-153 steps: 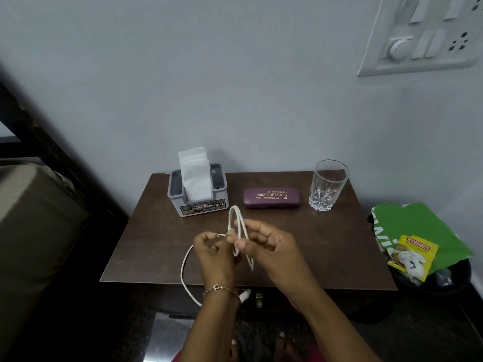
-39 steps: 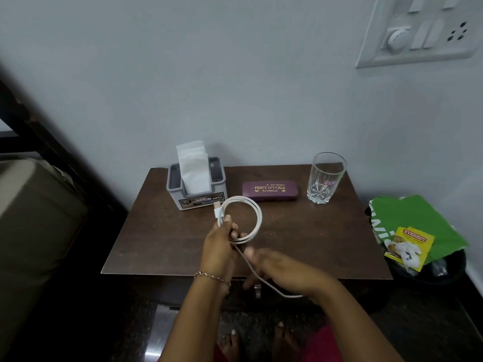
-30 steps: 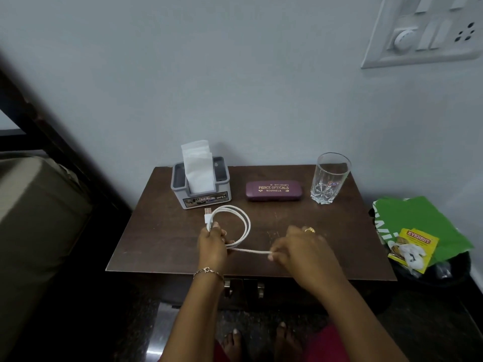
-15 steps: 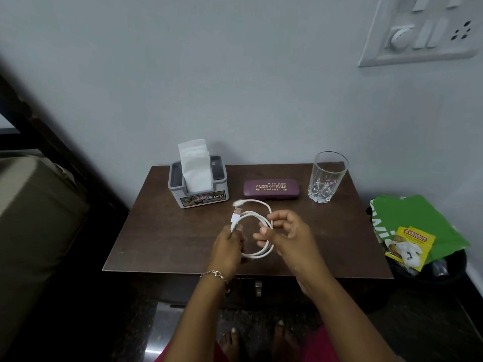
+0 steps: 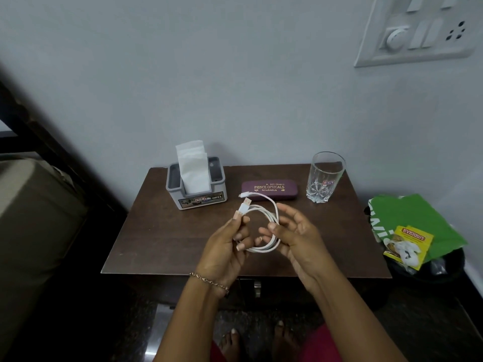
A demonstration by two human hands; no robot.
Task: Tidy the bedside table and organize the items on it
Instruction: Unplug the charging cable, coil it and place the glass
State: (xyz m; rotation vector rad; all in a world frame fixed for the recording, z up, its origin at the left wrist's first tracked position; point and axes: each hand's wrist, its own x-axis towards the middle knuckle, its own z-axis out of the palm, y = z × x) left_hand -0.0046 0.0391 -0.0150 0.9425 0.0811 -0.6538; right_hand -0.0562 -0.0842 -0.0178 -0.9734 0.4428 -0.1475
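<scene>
Grips shown closed on one white cable (image 5: 262, 249): left grip (image 5: 224, 246) pinched near one end, right grip (image 5: 295, 239) loosely curled round the loops, above the surface (image 5: 156, 231). The tail loose a second ago has been gathered in; setting down is judged next.

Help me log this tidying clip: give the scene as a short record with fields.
cable: white, coiled in a loop, held over the table
left hand: pinches the cable near its USB plug
right hand: pinches the loop's right side
table back row, left to right: tissue holder, glasses case, glass
right of table: bin with green bag and yellow packet
</scene>
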